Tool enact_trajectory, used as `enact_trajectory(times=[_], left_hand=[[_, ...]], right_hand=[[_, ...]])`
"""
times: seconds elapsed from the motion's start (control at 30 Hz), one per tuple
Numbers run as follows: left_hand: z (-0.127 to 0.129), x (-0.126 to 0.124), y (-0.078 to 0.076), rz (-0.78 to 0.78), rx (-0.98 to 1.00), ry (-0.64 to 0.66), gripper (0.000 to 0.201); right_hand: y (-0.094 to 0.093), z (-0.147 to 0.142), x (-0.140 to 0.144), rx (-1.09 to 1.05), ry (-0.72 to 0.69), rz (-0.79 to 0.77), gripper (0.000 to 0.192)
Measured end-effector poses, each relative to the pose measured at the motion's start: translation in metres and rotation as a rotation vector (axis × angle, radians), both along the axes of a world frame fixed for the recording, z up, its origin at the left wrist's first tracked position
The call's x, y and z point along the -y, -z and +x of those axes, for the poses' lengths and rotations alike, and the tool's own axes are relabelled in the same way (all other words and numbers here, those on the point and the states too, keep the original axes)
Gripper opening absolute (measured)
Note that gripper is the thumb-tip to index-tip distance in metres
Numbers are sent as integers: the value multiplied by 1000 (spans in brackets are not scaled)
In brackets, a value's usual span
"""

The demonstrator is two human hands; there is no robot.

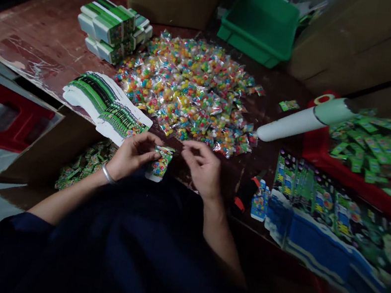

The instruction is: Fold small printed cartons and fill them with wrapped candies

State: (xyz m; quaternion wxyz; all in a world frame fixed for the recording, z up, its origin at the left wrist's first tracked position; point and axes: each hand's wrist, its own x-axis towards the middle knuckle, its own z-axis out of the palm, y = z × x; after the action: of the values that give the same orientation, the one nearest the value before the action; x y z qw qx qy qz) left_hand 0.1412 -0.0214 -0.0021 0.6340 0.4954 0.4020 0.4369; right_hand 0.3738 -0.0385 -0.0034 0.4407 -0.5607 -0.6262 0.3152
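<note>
Between the thumb and fingers of my left hand (133, 156) is a small green printed carton (160, 163), held upright near the table's front edge. Just to its right is my right hand (202, 168), fingers loosely bent and slightly apart, with nothing visible in them. Beyond both hands spreads a big heap of clear packets of colourful candies (190, 90). A fanned row of flat green cartons (111, 106) lies by my left hand.
Banded carton bundles (106, 29) stand at the back left, near a green bin (258, 24). A white roll (298, 121) leans by a red tray (316, 147) of filled cartons. A cutter (246, 193) and blue-green flat cartons (320, 209) lie right. An open cardboard box (35, 153) sits lower left.
</note>
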Motion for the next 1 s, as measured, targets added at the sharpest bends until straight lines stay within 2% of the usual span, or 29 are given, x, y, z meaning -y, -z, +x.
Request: enact_trajectory(times=[0.07,0.1,0.13,0.23,0.33,0.43,0.53,0.67,0.77,0.87,1.0], left_hand=[[-3,-5,1,-26,19,-48,40],[-4,-8,2,-45,25,-63,42],[-4,-9,4,-72,33,-72,44],[-3,-10,10,-203,97,-69,46],[0,-6,14,-359,198,-43,51],[-1,-1,14,-487,278,60,49],[-3,3,15,-550,284,184,39],[0,7,15,-494,219,221,27],[7,9,12,-434,203,230,37],[11,10,9,-384,197,244,44],[8,6,13,-304,132,232,36]], right_hand=[[4,31,-8,230,305,67,25],[8,47,-12,379,390,79,23],[14,59,-15,507,408,57,19],[32,78,-25,703,310,-17,18],[47,73,-33,815,269,-30,25],[51,67,-39,884,277,-22,12],[50,70,-38,901,297,2,18],[50,75,-31,854,309,11,13],[52,71,-31,870,304,-12,28],[55,65,-38,923,299,-29,16],[51,62,-37,887,361,26,14]])
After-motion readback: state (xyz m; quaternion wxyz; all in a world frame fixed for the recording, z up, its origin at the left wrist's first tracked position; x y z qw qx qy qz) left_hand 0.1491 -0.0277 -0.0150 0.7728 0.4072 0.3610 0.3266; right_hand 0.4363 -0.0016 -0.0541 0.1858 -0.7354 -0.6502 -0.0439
